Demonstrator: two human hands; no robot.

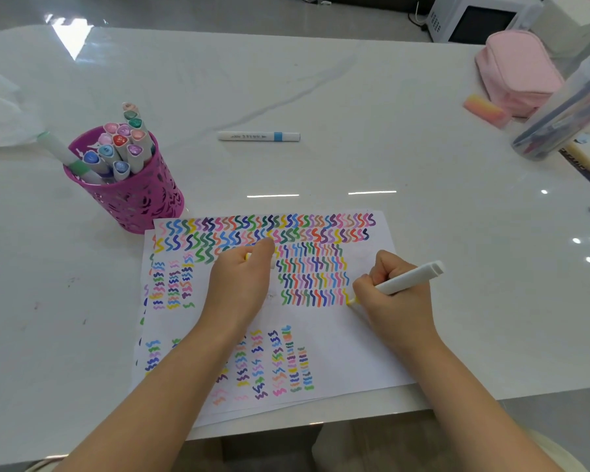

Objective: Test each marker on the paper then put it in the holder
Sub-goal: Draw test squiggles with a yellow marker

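White marker pinched in R hand fingers, yellow tip on paper, L hand fingers curled on cap

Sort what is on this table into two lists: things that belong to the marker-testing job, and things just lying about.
In the job:
paper
white marker in the right hand
cap, mostly hidden in the left hand
purple holder with markers
blue-banded marker

Lying about:
pink pouch
pink-and-yellow block
clear tub of pens
microwave
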